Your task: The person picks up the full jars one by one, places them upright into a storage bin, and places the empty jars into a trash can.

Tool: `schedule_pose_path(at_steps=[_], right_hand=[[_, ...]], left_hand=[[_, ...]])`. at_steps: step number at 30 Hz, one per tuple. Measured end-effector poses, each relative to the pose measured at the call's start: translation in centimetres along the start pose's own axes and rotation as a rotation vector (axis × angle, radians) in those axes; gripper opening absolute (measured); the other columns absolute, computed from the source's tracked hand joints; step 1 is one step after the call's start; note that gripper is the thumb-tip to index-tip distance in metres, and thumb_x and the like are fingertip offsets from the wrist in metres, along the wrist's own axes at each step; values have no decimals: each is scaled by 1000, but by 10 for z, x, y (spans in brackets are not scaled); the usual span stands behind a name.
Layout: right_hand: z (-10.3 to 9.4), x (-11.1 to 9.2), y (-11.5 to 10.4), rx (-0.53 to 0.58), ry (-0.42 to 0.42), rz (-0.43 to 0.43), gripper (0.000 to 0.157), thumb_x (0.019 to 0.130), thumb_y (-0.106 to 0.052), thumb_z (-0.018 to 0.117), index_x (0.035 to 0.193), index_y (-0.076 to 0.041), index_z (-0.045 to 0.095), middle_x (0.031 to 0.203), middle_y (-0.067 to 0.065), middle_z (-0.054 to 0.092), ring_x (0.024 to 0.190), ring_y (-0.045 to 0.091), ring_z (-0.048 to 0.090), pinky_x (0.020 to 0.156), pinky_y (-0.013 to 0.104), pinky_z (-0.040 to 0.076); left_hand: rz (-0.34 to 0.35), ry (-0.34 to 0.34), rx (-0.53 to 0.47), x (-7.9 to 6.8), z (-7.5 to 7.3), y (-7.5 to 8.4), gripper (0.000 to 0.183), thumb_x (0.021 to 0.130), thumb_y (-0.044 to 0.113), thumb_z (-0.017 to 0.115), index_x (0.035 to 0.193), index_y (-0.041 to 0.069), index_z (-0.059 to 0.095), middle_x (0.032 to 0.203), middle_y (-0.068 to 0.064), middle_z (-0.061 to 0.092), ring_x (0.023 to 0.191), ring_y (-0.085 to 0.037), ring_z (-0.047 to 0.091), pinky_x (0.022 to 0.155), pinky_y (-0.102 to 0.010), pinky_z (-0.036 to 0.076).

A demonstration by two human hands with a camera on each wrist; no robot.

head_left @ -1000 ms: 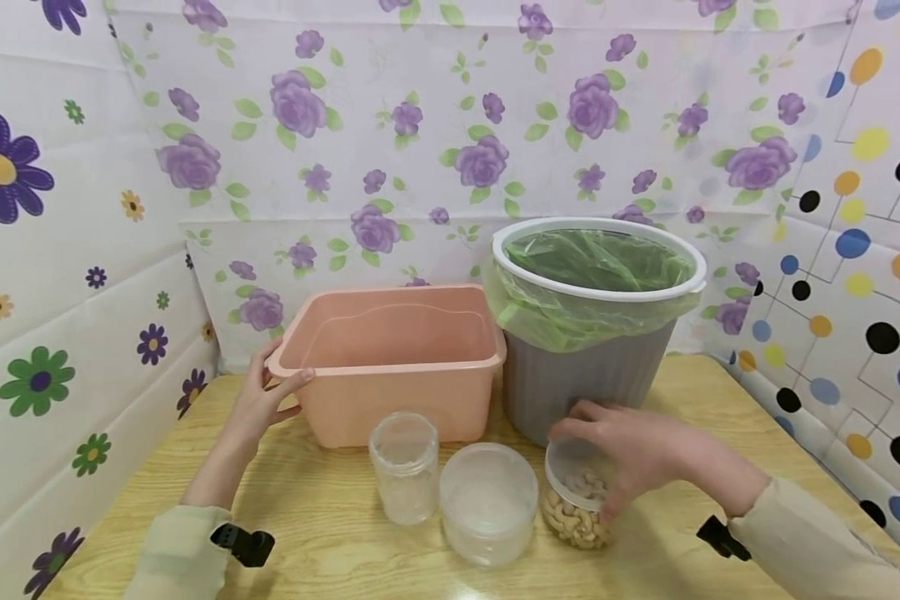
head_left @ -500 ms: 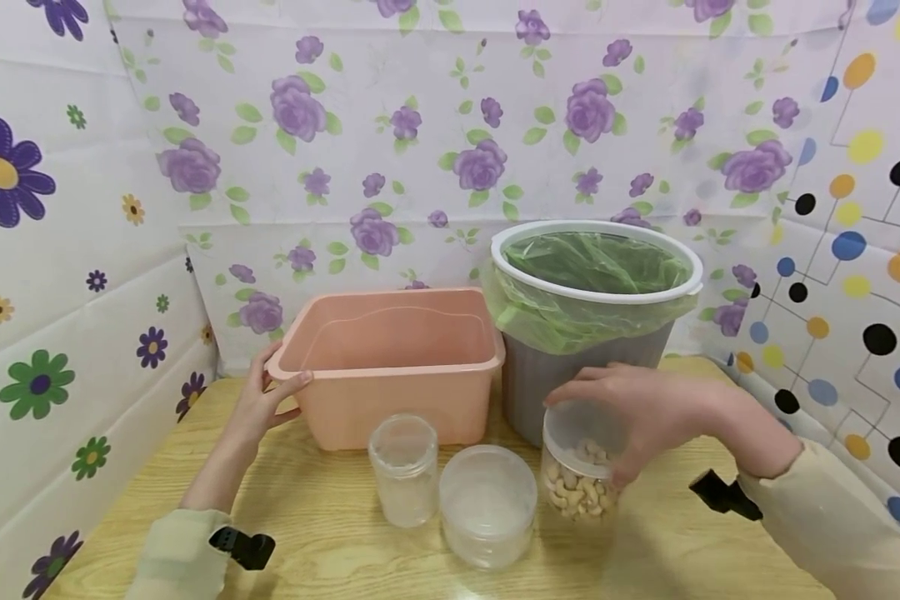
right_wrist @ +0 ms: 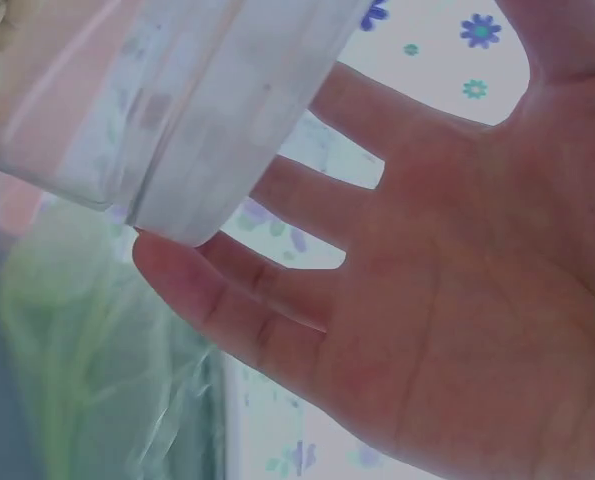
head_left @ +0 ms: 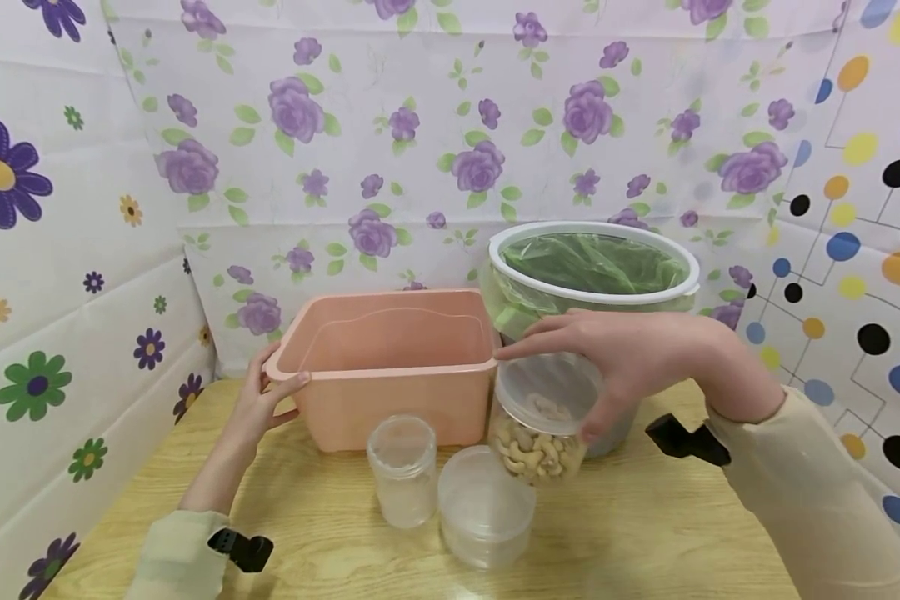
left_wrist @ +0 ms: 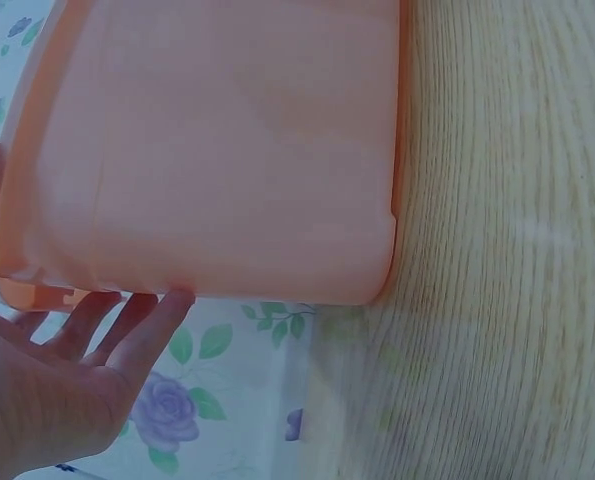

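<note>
My right hand (head_left: 607,350) grips the lid of a clear jar of cashews (head_left: 536,446) from above, thumb on the near side. The jar is lifted in front of the trash bin, overlapping the tub's right corner in the head view. Up close, the right wrist view has the jar's frosted lid (right_wrist: 247,110) between the fingers. On the left, my left hand (head_left: 266,396) holds the rim corner of a pink plastic tub (head_left: 397,400). The left wrist view shows its fingers (left_wrist: 137,330) under the rim against the tub's wall.
A tall clear jar (head_left: 403,475) and a wide clear container with a frosted lid (head_left: 487,508) stand before the tub. Behind the jar of cashews is a grey trash bin with a white ring (head_left: 693,279) and green liner (head_left: 600,262). Patterned cloth surrounds the wooden table (head_left: 667,517).
My right hand has lifted the jar of cashews off the table and carried it up and leftward, toward the tub's right corner. The left hand stays on the tub.
</note>
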State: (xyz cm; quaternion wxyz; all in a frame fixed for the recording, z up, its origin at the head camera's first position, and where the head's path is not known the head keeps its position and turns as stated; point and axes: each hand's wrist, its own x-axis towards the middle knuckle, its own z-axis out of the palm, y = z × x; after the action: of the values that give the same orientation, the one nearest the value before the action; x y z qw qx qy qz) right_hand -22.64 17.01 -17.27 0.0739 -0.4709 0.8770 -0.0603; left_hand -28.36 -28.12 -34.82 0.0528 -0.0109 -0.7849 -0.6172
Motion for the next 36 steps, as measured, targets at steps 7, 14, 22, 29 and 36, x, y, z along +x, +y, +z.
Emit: schedule_pose_path(at_steps=[7, 14, 22, 29, 36], right_hand=[[-19, 33, -8, 9, -19, -30, 97, 70, -31, 88, 152, -37, 36, 158, -4, 35, 146, 25, 32, 114, 52, 37], [-35, 72, -15, 27, -31, -37, 96, 71, -25, 88, 152, -37, 37, 159, -2, 34, 147, 22, 31, 116, 49, 36], [-51, 117, -25, -5, -65, 0, 98, 73, -23, 88, 151, -45, 33, 157, -5, 31, 143, 18, 32, 111, 44, 41], [-62, 152, -21, -21, -95, 11, 99, 75, -24, 86, 152, -47, 28, 164, -8, 21, 151, 17, 21, 115, 43, 38], [-70, 186, -7, 40, -92, 9, 101, 76, -20, 85, 154, -43, 25, 166, -6, 15, 153, 19, 16, 117, 44, 36]], left_hand=[[0, 3, 0, -2, -1, -1, 86, 98, 36, 58, 160, 30, -2, 165, -18, 13, 145, -35, 29, 105, -58, 47], [8, 7, -6, -2, -2, -1, 85, 98, 34, 57, 160, 30, -2, 164, -18, 15, 144, -36, 29, 105, -60, 46], [-5, 14, -20, -2, -4, -1, 85, 98, 32, 57, 160, 31, -1, 164, -17, 15, 141, -31, 31, 104, -57, 47], [4, -2, -20, -3, -2, 0, 84, 99, 33, 56, 160, 31, -2, 165, -17, 12, 145, -35, 28, 107, -60, 44], [2, 6, -11, -2, -1, -1, 83, 99, 34, 56, 160, 32, -1, 165, -17, 11, 146, -36, 28, 107, -59, 45]])
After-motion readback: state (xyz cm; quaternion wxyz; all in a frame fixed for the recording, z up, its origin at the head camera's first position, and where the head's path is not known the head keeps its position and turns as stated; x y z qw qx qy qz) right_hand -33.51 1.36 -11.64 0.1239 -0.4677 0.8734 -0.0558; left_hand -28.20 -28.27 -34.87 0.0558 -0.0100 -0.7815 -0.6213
